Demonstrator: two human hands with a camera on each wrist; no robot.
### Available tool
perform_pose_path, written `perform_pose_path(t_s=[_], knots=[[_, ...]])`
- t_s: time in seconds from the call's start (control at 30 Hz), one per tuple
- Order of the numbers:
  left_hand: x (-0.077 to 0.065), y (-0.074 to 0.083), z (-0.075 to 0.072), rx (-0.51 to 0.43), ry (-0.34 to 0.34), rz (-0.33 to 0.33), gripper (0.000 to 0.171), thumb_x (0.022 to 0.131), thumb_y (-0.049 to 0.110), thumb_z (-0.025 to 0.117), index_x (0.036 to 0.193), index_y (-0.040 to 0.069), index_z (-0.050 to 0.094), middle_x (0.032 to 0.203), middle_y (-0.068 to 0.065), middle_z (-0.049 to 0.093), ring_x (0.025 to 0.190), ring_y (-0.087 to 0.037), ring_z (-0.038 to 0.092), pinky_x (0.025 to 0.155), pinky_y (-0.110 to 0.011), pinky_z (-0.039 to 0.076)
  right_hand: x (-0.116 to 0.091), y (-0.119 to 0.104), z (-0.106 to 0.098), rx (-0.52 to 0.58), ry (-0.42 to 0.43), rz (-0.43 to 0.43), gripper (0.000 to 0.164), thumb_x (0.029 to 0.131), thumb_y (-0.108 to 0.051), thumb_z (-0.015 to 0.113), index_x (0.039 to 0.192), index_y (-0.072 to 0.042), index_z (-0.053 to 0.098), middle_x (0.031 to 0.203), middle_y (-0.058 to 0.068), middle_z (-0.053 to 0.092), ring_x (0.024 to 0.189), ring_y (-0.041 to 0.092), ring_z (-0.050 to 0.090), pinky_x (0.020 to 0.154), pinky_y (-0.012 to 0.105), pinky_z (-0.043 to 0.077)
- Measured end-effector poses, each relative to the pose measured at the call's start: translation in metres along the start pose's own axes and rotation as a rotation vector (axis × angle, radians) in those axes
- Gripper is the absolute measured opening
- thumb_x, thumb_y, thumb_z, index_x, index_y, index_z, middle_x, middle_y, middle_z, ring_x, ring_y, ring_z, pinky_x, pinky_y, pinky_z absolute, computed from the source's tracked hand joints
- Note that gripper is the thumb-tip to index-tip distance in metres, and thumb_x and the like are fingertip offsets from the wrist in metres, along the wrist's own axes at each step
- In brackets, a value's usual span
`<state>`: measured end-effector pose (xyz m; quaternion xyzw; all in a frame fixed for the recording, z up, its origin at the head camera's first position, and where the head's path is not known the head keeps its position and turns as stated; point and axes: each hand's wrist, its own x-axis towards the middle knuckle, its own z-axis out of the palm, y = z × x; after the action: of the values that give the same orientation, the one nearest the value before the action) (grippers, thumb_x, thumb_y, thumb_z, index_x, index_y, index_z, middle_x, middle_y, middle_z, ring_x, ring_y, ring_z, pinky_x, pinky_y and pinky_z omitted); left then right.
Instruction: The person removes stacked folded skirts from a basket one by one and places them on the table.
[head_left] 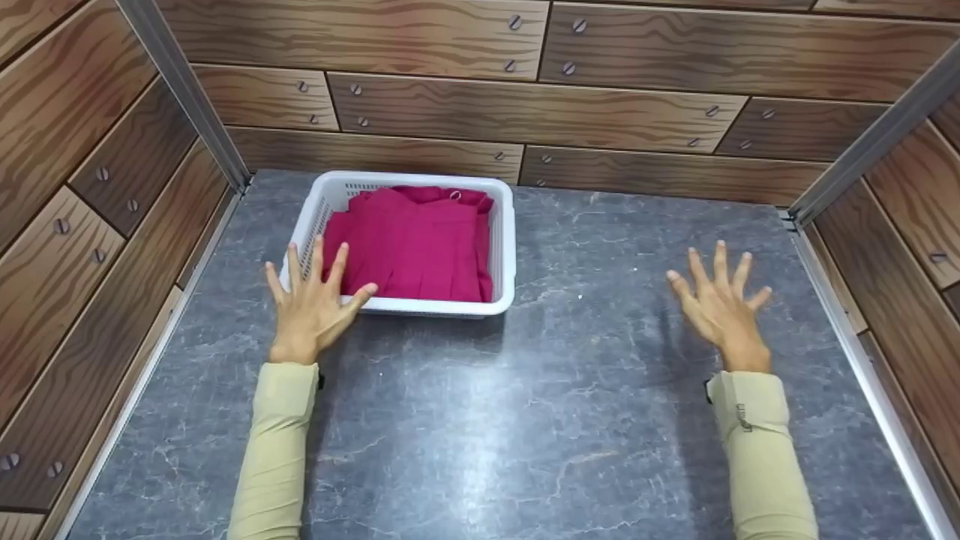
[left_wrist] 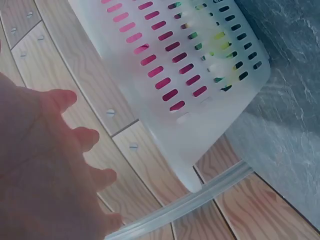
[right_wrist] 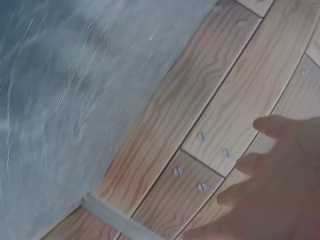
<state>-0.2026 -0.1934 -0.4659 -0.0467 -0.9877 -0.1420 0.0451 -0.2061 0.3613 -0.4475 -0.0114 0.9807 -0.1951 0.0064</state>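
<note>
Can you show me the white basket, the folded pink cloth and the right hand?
White plastic basket (head_left: 435, 306), head view: front rim.
Folded magenta cloth (head_left: 420, 247), head view: middle of its top.
Right hand (head_left: 721, 309), head view: its back.

Small dark mark (head_left: 742, 418), like lettering, on the cuff (head_left: 766, 401) of the right sleeve (head_left: 769, 480), lower right of the head view, too small and blurred to read, no readable text anywhere

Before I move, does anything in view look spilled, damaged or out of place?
Nothing looks spilled or damaged. One oddity: through the white perforated plastic basket, green and yellow patches show below the folded magenta fabric, unlike its plain colour; I can't tell what they are.
</note>
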Motion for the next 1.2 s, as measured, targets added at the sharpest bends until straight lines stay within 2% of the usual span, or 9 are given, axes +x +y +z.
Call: perform_pose_path(t_s=[0.1,0.2,0.37,0.53,0.77,0.93,1.0,1.1,1.2], knots=[[0.004,0.002,-0.006,0.017,0.068,0.01,0.078,0.101,0.06,0.045,0.16,0.01,0.032,0.159,-0.026,0.032,0.142,-0.053,0.027,0.11,-0.075,0.015,0.006,-0.018,-0.003,0.033,0.144,-0.084,0.07,0.106,-0.052,0.039,0.15,0.003,0.043,0.159,0.031,0.027,0.144,0.056,0.019,0.109,0.078,0.012],[0.011,0.005,-0.013,0.026,0.17,0.036,0.067,0.102,0.051,0.05,0.151,0.006,0.047,0.145,-0.027,0.05,0.124,-0.051,0.05,0.098,-0.071,0.037,0.018,-0.047,-0.006,0.098,0.291,-0.19,0.048,0.103,-0.033,0.058,0.132,0.005,0.061,0.136,0.029,0.058,0.123,0.05,0.053,0.104,0.065,0.036],[0.024,0.003,-0.015,-0.028,0.296,0.059,0.047,0.1,0.035,0.06,0.132,0.001,0.064,0.128,-0.024,0.064,0.107,-0.049,0.062,0.08,-0.065,0.049,0.041,-0.1,0.003,0.308,0.36,-0.295,0.025,0.097,-0.01,0.068,0.113,0.008,0.071,0.109,0.026,0.072,0.094,0.043,0.069,0.088,0.055,0.053],[0.033,-0.004,-0.013,-0.113,0.285,0.005,0.041,0.099,0.028,0.063,0.128,-0.001,0.066,0.122,-0.025,0.067,0.103,-0.05,0.064,0.078,-0.066,0.051,0.056,-0.14,0.024,0.461,0.304,-0.336,0.019,0.094,-0.004,0.069,0.105,0.011,0.072,0.102,0.026,0.073,0.086,0.041,0.071,0.081,0.05,0.056],[0.042,-0.012,-0.016,-0.186,0.068,-0.117,0.056,0.101,0.041,0.055,0.142,0.002,0.056,0.135,-0.026,0.059,0.118,-0.05,0.057,0.09,-0.069,0.046,0.069,-0.184,0.053,0.565,0.164,-0.268,0.021,0.094,-0.007,0.067,0.105,0.011,0.072,0.097,0.023,0.073,0.08,0.03,0.069,0.069,0.025,0.054],[0.051,-0.016,-0.014,-0.215,-0.023,-0.141,0.067,0.099,0.048,0.054,0.147,0.001,0.049,0.142,-0.026,0.054,0.127,-0.048,0.051,0.097,-0.068,0.043,0.077,-0.212,0.07,0.694,-0.023,-0.182,0.026,0.097,-0.008,0.065,0.113,0.012,0.068,0.095,0.019,0.07,0.071,0.012,0.061,0.059,0.015,0.05],[0.056,-0.017,-0.013,-0.222,-0.026,-0.152,0.068,0.099,0.048,0.054,0.148,0.001,0.048,0.143,-0.026,0.053,0.127,-0.049,0.051,0.098,-0.067,0.043,0.08,-0.22,0.076,0.716,-0.091,-0.168,0.029,0.098,-0.009,0.063,0.117,0.013,0.065,0.101,0.019,0.069,0.077,0.012,0.06,0.065,0.019,0.052],[0.063,-0.016,-0.012,-0.236,-0.029,-0.176,0.07,0.099,0.05,0.053,0.149,0.001,0.047,0.145,-0.028,0.05,0.129,-0.051,0.048,0.099,-0.067,0.041,0.083,-0.229,0.083,0.679,-0.16,-0.183,0.035,0.099,-0.012,0.062,0.123,0.012,0.061,0.116,0.023,0.067,0.098,0.024,0.064,0.083,0.029,0.053],[0.07,-0.015,-0.012,-0.247,-0.053,-0.2,0.072,0.1,0.051,0.051,0.151,0.001,0.043,0.146,-0.03,0.046,0.131,-0.052,0.045,0.102,-0.067,0.039,0.085,-0.237,0.09,0.611,-0.202,-0.204,0.044,0.099,-0.019,0.062,0.131,0.01,0.056,0.129,0.025,0.061,0.117,0.034,0.057,0.1,0.04,0.047]])
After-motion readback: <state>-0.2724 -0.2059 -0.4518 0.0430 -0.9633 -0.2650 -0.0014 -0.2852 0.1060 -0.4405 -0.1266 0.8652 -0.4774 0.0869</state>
